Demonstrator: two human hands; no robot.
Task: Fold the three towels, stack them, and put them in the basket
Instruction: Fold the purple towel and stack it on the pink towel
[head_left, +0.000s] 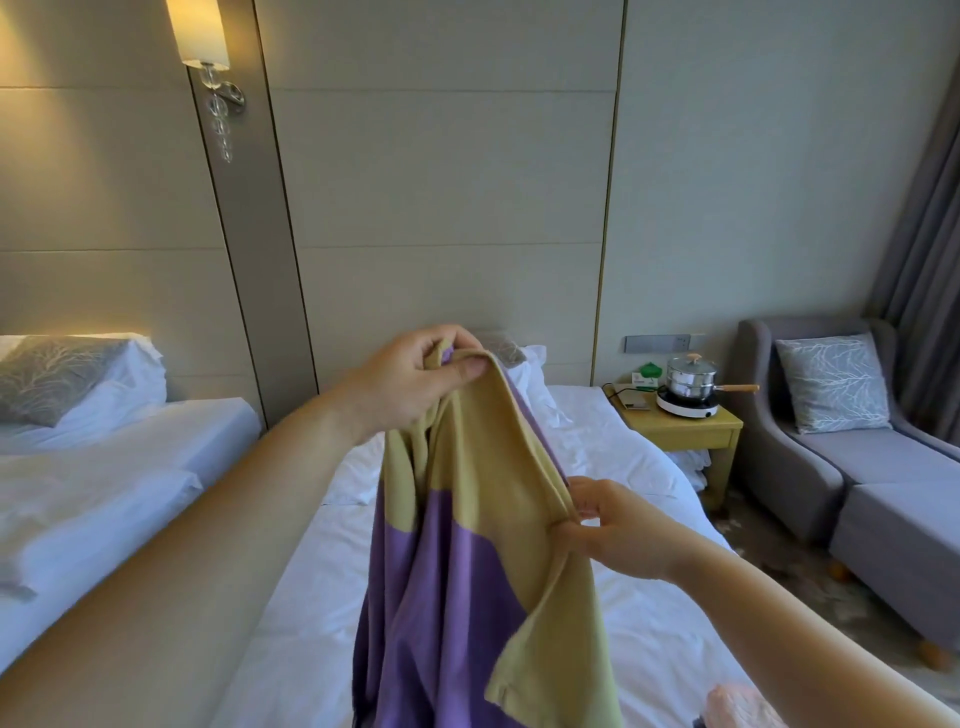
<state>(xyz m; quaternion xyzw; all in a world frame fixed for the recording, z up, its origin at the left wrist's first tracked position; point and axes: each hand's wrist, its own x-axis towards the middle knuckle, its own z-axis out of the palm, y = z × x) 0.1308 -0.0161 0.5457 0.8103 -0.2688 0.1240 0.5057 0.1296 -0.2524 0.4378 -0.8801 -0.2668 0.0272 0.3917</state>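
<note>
A towel (467, 530) in olive-yellow and purple blocks hangs in the air over the white bed (623, 467). My left hand (415, 374) is raised and pinches the towel's top edge between thumb and fingers. Lower and to the right, my right hand (613, 525) pinches the same yellow edge further along. The rest of the towel drapes down out of view at the bottom. A pink fluffy towel (743, 706) shows partly at the bottom right on the bed. No basket is in view.
A second white bed (119, 467) lies to the left. A yellow nightstand (680, 426) at the right carries a steel pot (691, 379) on a cooker. A grey armchair (831, 441) with a cushion and a footstool stand at the far right.
</note>
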